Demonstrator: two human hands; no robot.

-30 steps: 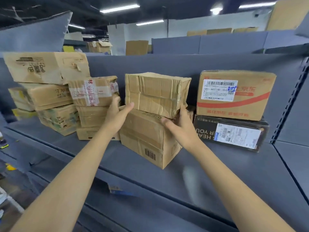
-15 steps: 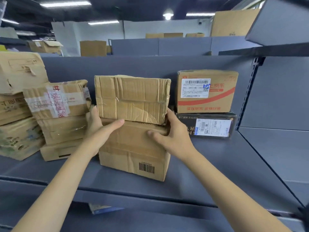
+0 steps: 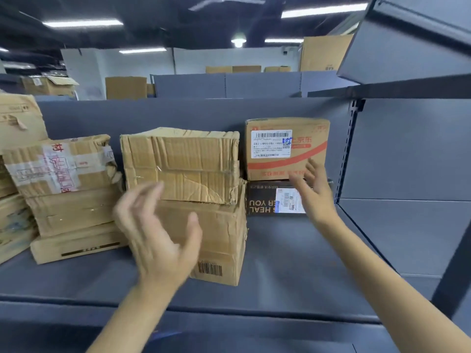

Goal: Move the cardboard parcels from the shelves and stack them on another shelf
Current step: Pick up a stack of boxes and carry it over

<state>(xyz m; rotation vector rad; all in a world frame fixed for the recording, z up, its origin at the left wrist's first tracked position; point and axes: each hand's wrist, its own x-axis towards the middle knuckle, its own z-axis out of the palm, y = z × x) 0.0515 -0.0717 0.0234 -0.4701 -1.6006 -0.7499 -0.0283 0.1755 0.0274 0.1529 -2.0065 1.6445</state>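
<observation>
Head view: grey shelf (image 3: 293, 263) fills the frame, cardboard parcels (image 3: 181, 164) stacked two-high at centre. Left hand (image 3: 158, 235) lower centre, blurry, fingers spread, holding nothing. Right hand (image 3: 314, 192) centre right, spread in front of the black box (image 3: 262, 201).

A grey shelf (image 3: 293, 263) is seen; tan creased parcels (image 3: 183, 164), an orange-banded white-labelled box (image 3: 313, 138) and a black white-lettered box (image 3: 262, 200) are shown.
</observation>
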